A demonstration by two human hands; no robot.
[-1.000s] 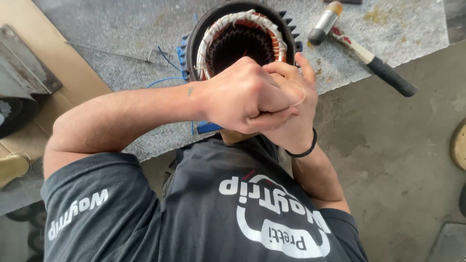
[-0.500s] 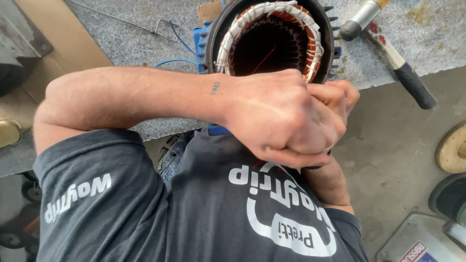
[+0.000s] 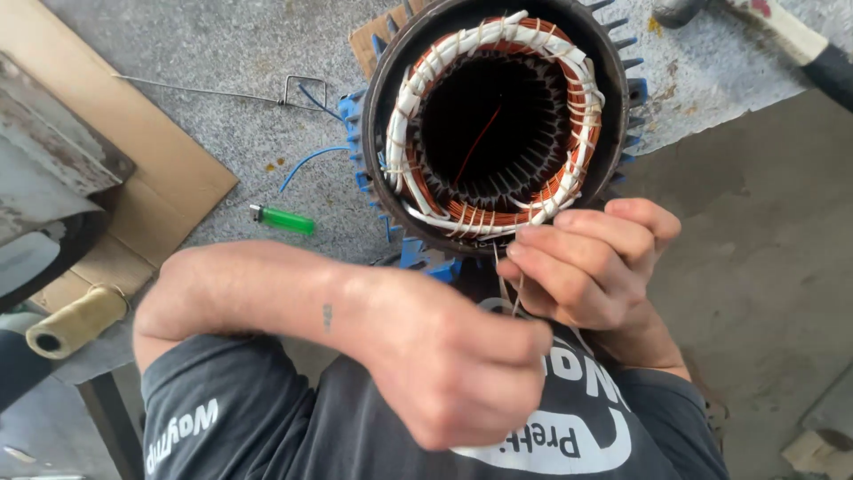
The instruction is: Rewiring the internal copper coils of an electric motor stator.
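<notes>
A round motor stator (image 3: 498,116) with copper windings tied with white cord stands in a dark finned housing on the grey bench. A thin white cord (image 3: 508,283) runs down from its near edge. My right hand (image 3: 591,262) pinches this cord just below the winding. My left hand (image 3: 453,364), closed in a fist lower down, grips the cord's lower end, with the forearm crossing in from the left above my dark shirt.
A green lighter (image 3: 283,220) lies left of the stator, near blue wire scraps and a thin bent wire rod (image 3: 222,93). A hammer (image 3: 800,40) lies at the top right. Cardboard (image 3: 133,169) and a yellowish thread spool (image 3: 78,320) sit at the left.
My two hands, clasped together in front of the stator before, have come down and apart. The whole winding ring now shows, and the cord is stretched between the hands.
</notes>
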